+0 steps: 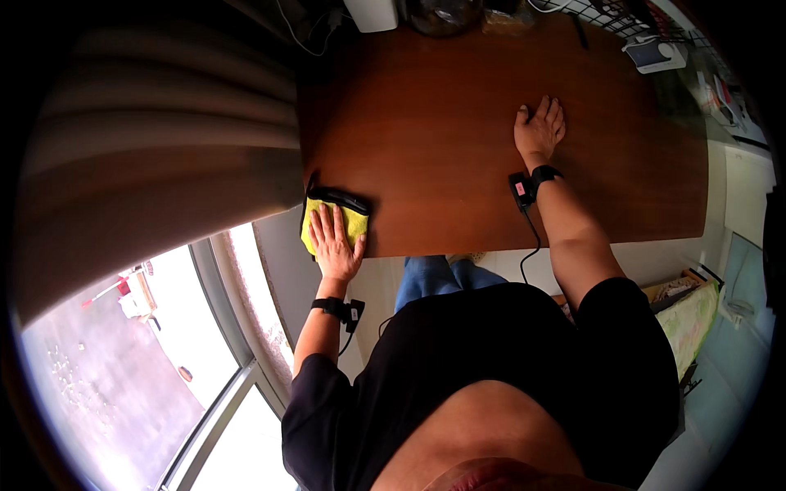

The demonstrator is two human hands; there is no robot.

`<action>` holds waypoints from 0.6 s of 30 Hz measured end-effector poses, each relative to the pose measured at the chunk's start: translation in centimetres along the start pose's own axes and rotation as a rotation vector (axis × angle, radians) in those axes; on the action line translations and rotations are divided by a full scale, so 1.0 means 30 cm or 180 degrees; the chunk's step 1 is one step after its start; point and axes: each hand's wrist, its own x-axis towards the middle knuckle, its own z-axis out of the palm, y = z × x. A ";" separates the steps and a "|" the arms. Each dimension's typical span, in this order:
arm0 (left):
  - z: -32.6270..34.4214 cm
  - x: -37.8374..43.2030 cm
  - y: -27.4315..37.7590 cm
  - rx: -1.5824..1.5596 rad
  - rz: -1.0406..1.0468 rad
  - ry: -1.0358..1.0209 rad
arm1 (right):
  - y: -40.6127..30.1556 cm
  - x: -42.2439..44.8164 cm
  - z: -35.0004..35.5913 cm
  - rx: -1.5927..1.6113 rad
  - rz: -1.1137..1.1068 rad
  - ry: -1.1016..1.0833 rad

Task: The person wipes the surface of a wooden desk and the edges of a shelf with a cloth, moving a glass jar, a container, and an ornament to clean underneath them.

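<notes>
At the table's near left corner, my left hand lies flat on a folded yellow cloth with black edging. Its fingers are slightly spread, and I see no part of the cloth gripped between them. The cloth rests on the brown wooden table along its left edge. Farther out on the right, my right hand rests on the bare tabletop with nothing in it. Its thumb stands apart from the fingers. Each wrist wears a black strap with a small cabled device, seen on the right and left.
A white box-like object and a dark round glass vessel stand at the far edge. A black wire rack and a small grey-white device occupy the far right. A curtain and a window border the left.
</notes>
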 end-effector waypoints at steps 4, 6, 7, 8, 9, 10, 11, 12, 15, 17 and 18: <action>0.067 -0.117 0.048 -0.0171 -0.0248 0.0074 | 0.032 0.014 -0.003 0.0364 -0.0419 -0.0118; 0.089 -0.133 0.046 -0.0074 -0.0278 0.0135 | 0.088 -0.014 -0.052 0.1138 -0.0498 -0.0236; 0.092 -0.128 0.041 -0.0051 -0.0253 0.0155 | 0.131 -0.043 -0.088 0.1881 -0.0609 -0.0376; 0.084 -0.110 0.051 -0.0030 -0.0237 0.0114 | 0.200 -0.080 -0.129 0.1522 -0.0573 -0.0303; 0.073 -0.087 0.052 0.0002 -0.0239 0.0079 | 0.269 -0.120 -0.171 0.1178 -0.0547 -0.0236; 0.069 -0.068 0.052 0.0058 -0.0180 0.0064 | 0.354 -0.163 -0.209 0.0751 -0.0443 -0.0306; 0.051 -0.011 0.045 0.0070 -0.0046 0.0065 | 0.431 -0.204 -0.231 0.0326 -0.0311 -0.0352; 0.034 0.050 0.048 0.0076 0.0085 0.0066 | 0.515 -0.248 -0.237 0.0160 -0.0003 -0.0418; 0.019 0.238 0.069 0.0096 0.0241 0.0243 | 0.597 -0.317 -0.226 -0.0072 0.0234 -0.0434; 0.022 0.379 0.079 0.0121 0.0303 0.0363 | 0.587 -0.318 -0.214 -0.0281 0.0223 -0.0355; 0.022 0.449 0.092 0.0180 0.0327 0.0432 | 0.581 -0.321 -0.214 -0.0304 0.0229 -0.0355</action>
